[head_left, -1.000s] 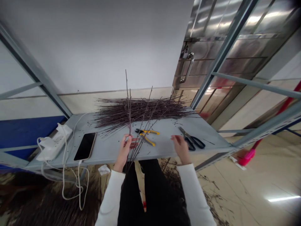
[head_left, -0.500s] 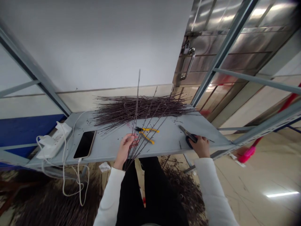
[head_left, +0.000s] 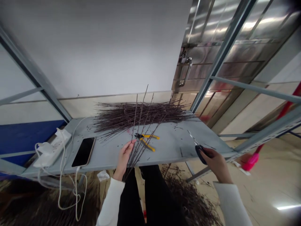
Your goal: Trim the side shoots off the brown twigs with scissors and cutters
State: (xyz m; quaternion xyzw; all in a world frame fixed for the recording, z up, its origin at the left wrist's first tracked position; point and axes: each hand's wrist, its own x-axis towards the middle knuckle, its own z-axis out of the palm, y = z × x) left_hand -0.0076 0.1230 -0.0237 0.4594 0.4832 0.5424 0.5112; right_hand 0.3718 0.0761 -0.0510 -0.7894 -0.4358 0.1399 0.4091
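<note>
My left hand is closed around several thin dark twigs at the front edge of the shelf. Their tips fan upward in front of a large pile of similar twigs. At the right, my right hand grips the dark handles of a pair of scissors, whose blades point away and to the left. Yellow-handled pliers lie with their handles apart on the shelf, just behind and to the right of the left hand.
On the grey metal shelf lie a phone and a white power strip with cables. Twig scraps heap on the floor below. Shelf posts rise at both sides, and a white wall stands behind.
My right hand has lifted the scissors from the shelf surface and moved right and nearer to me. In the left hand, the tall twig now stands lower.
</note>
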